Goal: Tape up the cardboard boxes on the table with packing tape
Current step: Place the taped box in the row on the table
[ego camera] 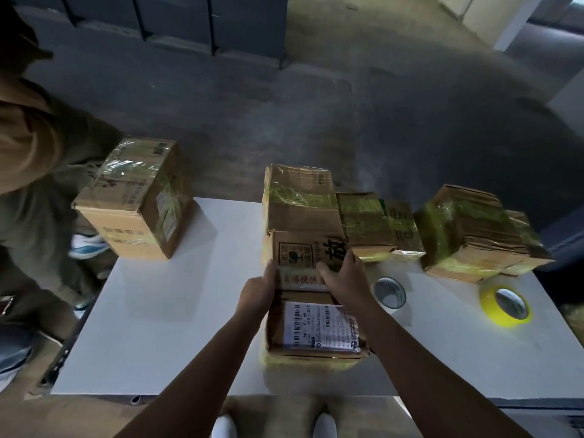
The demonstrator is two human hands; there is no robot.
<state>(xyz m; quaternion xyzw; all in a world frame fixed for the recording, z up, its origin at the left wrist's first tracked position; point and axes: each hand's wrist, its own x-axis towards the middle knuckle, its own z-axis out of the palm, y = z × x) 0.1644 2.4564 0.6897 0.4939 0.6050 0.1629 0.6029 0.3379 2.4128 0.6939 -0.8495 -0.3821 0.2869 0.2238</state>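
A cardboard box (316,330) with a white shipping label on top lies in front of me on the white table (164,311). My left hand (257,290) grips the box's far left edge. My right hand (346,278) holds its far end from above, fingers curled over a flap printed with black and red characters. A yellow roll of packing tape (505,306) lies flat at the right. A pale roll of tape (389,294) lies just right of my right wrist.
Several taped boxes stand along the far edge: one right behind the held box (300,197), two lower ones (379,222) beside it, a stack at far right (474,232). Another box (136,197) sits at the far left corner beside a person (34,172).
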